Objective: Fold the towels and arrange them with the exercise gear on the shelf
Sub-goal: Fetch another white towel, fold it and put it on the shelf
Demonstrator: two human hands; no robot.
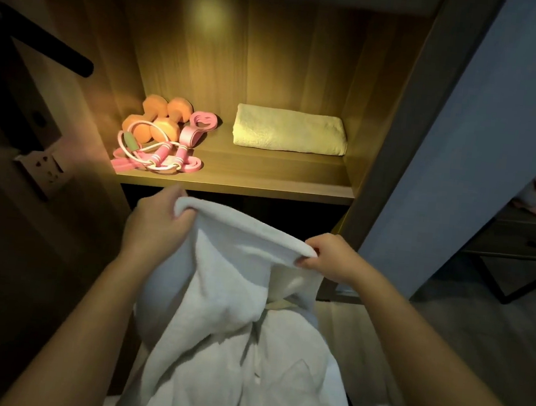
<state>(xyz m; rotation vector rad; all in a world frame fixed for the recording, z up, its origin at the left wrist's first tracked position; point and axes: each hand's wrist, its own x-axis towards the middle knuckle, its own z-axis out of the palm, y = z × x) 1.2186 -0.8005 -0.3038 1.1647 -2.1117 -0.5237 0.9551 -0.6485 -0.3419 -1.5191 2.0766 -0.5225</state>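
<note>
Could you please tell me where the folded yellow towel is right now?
The folded yellow towel lies flat on the right side of the lit shelf, apart from the orange dumbbells and pink skipping rope on its left.

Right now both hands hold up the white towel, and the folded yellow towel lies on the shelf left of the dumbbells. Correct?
Not left: the head view shows the folded yellow towel lying on the shelf right of the dumbbells. The left hand and right hand do hold up the white towel.
</note>
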